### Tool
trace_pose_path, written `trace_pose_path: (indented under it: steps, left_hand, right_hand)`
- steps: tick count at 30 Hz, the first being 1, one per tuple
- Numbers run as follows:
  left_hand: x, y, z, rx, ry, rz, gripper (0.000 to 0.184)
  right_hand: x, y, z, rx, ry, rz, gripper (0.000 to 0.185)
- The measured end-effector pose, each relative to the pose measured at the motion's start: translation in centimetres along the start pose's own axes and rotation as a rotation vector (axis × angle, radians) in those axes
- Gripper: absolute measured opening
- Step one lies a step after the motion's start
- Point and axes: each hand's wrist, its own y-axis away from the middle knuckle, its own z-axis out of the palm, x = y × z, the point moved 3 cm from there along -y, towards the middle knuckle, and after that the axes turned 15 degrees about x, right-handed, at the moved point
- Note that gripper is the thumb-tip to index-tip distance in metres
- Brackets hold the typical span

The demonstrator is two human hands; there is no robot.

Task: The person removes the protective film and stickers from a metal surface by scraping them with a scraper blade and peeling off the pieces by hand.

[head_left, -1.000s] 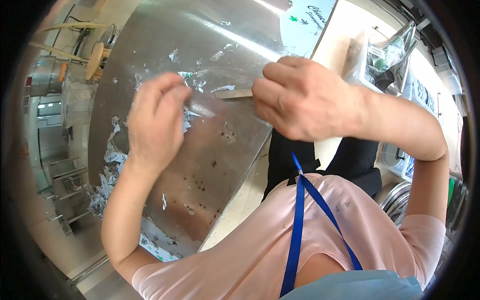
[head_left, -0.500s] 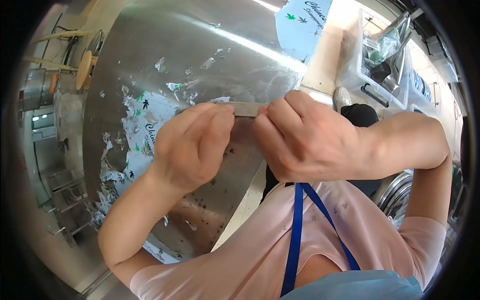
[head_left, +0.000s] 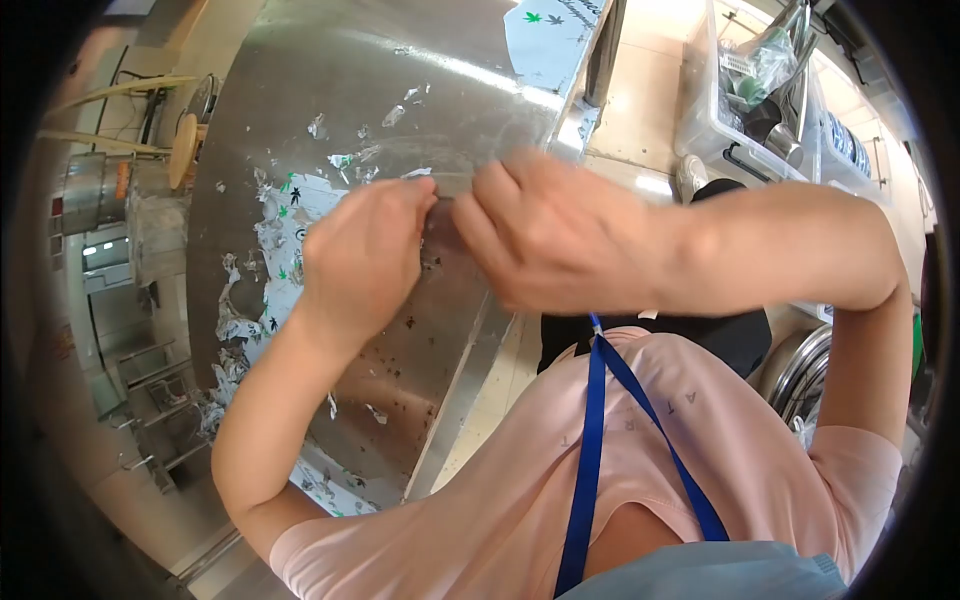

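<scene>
The pale strip (head_left: 453, 185) sits in the short gap between your hands, above the metal top (head_left: 275, 110). Most of it is hidden by your fingers, so you cannot tell its full length or material here. It looks thin and flat, probably light and fairly stiff; its ends seem the best place to hold it, with the middle left free. The film (head_left: 318, 192) beside your left hand looks light and limp, and the scraps (head_left: 393, 116) suggest it tears easily; a loose edge, pinched close to the metal, should offer the firmest hold. The bare metal is shiny and may be slippery.

Your left hand (head_left: 360, 250) is curled, its fingertips pinched on one end of the strip. Your right hand (head_left: 560, 235), slightly blurred, is closed in a loose fist around the other end. Both backs face up, knuckles almost meeting. Your elbows bend outward, the left forearm slanting up, the right coming in nearly level.
</scene>
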Motion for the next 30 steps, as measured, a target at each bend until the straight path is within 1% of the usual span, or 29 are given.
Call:
trace_pose_path:
  steps: [1, 4, 7, 10, 11, 13, 14, 16, 17, 18, 19, 20, 21, 22, 23, 24, 26, 28, 30]
  left_hand:
    - [-0.2, -0.1, 0.1, 0.016, 0.019, 0.012, 0.017]
    - [-0.2, 0.0, 0.1, 0.044, 0.076, 0.024, 0.018]
    - [-0.2, 0.0, 0.2, 0.039, 0.074, 0.023, 0.019]
    - [-1.3, -0.7, 0.4, 0.017, 0.017, 0.031, 0.018]
    - [-1.1, -0.6, 0.3, 0.013, 0.021, 0.026, 0.018]
    - [0.0, -0.4, 0.0, -0.004, 0.03, 0.02, 0.017]
    - [-0.4, -0.4, 0.1, -0.015, 0.004, -0.016, 0.016]
    - [-1.3, -0.1, 0.1, -0.056, -0.038, -0.094, 0.016]
    - [-1.9, -0.4, 0.4, 0.008, 0.043, -0.131, 0.015]
    - [-1.5, -0.5, 0.2, 0.01, 0.044, -0.109, 0.015]
    - [-0.6, -0.4, -0.1, 0.008, 0.046, -0.086, 0.015]
    - [0.0, -0.3, -0.1, -0.001, 0.051, -0.068, 0.015]
    - [0.1, 0.3, 0.2, 0.075, 0.194, -0.122, 0.016]
    - [-0.4, 0.1, 0.4, 0.06, 0.137, -0.133, 0.017]
    - [-1.0, -0.2, 0.5, 0.033, 0.087, -0.142, 0.018]
    - [-1.5, -0.5, 0.5, 0.02, 0.032, -0.144, 0.019]
    - [-1.5, -0.5, 0.6, 0.049, 0.096, -0.141, 0.019]
    - [0.1, 0.0, 0.5, 0.101, 0.189, -0.11, 0.018]
    - [-0.6, 0.0, 0.5, 0.055, 0.121, -0.179, 0.017]
  right_hand:
    - [0.3, 0.1, 0.3, -0.04, 0.003, 0.004, 0.017]
    - [0.2, 0.4, -0.2, 0.002, -0.018, -0.009, 0.017]
    - [-0.1, 0.5, -0.1, 0.062, 0.025, 0.038, 0.018]
    - [1.1, -0.2, 0.8, -0.081, -0.008, -0.025, 0.017]
    - [1.1, -0.4, 0.7, 0.006, -0.039, 0.016, 0.018]
    - [0.3, 0.2, -0.3, -0.053, -0.062, 0.011, 0.018]
    - [0.2, 0.2, -0.5, -0.082, -0.075, 0.004, 0.018]
    - [0.8, 0.1, 0.3, -0.026, -0.126, 0.022, 0.018]
    - [1.3, -0.1, 1.1, -0.006, -0.128, 0.028, 0.018]
    - [1.9, -0.4, 1.5, 0.017, -0.12, 0.023, 0.019]
    - [1.7, 0.0, 0.8, -0.018, -0.175, 0.021, 0.02]
    - [1.3, 0.1, 0.1, -0.051, -0.161, -0.001, 0.02]
    - [0.9, 0.3, -0.5, -0.084, -0.154, -0.024, 0.02]
    - [0.7, 0.4, -0.6, -0.117, -0.147, -0.048, 0.02]
    - [1.3, 0.4, 0.4, 0.011, -0.123, 0.033, 0.02]
    - [2.0, 0.1, 1.6, -0.023, -0.163, 0.037, 0.02]
    - [2.2, 0.4, 1.1, -0.07, -0.188, -0.002, 0.02]
    - [1.1, 1.0, -0.6, -0.035, -0.145, 0.022, 0.018]
    - [1.6, 1.0, 0.5, 0.032, -0.167, 0.031, 0.02]
